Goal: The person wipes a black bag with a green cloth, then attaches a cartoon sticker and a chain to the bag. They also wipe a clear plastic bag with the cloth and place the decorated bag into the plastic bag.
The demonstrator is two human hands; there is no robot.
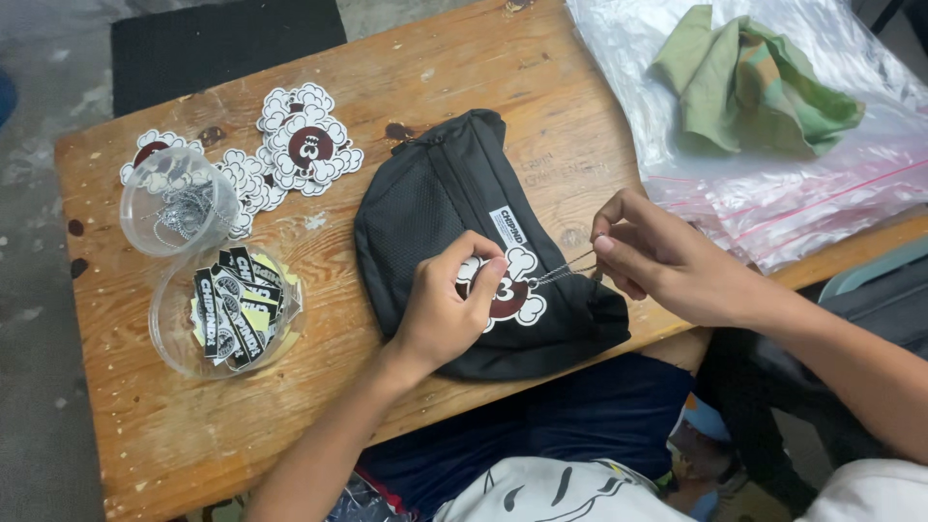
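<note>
Head camera looks steeply down, close over the wooden table (464, 97).

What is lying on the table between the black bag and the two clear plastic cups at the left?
In the head view, only bare wooden table lies between the black bag and the clear plastic cups; the cloud-shaped tags sit further back, above that stretch.

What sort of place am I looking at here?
Likely a small packing or tagging workbench: a worn wooden table with a black pouch, stacked cloud-shaped tags, clear tubs of labels and plastic bags.
</note>
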